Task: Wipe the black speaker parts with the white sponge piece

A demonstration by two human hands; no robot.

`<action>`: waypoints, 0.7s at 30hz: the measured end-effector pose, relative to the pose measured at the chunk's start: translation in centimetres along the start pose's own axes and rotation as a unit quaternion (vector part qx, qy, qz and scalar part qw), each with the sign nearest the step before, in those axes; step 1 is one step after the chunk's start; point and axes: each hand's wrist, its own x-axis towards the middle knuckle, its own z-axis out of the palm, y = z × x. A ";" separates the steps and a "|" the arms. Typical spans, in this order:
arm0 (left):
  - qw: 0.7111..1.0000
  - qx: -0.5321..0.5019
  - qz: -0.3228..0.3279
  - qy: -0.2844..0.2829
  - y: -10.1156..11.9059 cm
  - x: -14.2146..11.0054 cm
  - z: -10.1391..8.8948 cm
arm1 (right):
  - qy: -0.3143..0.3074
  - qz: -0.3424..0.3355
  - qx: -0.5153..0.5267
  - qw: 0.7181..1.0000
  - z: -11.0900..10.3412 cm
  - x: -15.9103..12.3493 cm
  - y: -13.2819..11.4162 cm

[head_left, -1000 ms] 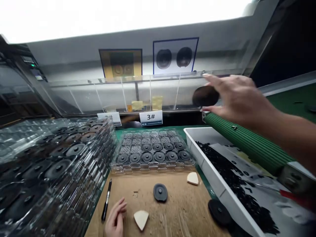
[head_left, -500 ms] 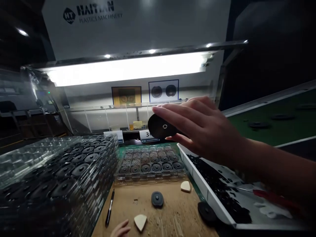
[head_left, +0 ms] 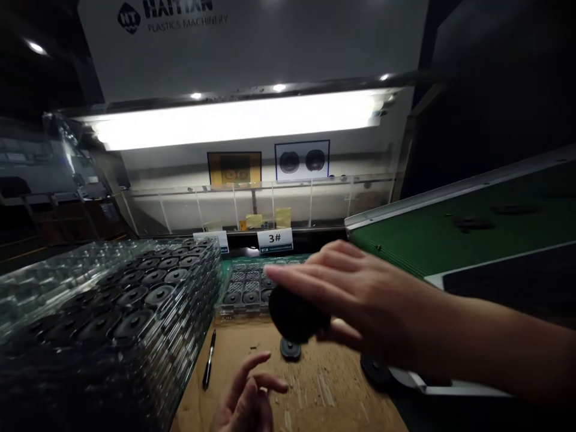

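Note:
My right hand [head_left: 360,300] reaches in from the right and holds a round black plastic disc [head_left: 294,317] between thumb and fingers, just above the brown work board [head_left: 310,396]. Beneath the disc a smaller dark disc [head_left: 290,349] lies on the board. My left hand [head_left: 247,399] is raised at the bottom edge with its fingers loosely spread and nothing in it, close under the held disc. Behind stands a clear blister tray [head_left: 245,288] partly filled with black discs.
A tall stack of clear trays full of black discs [head_left: 112,312] fills the left. A black pen [head_left: 208,360] lies beside it. Another black disc [head_left: 375,369] rests at the board's right edge. A green conveyor belt [head_left: 450,234] slopes up at right. A "3#" label [head_left: 275,239] sits behind.
My right hand has brought the black disc from the conveyor end down and left to just over the board. My left hand has lifted off the board and opened its fingers. The view tilted up.

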 end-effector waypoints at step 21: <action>0.930 -0.254 -0.254 0.077 -4.9 -2.2 -9.9 | -0.132 0.296 0.337 0.884 27.0 -7.7 -6.9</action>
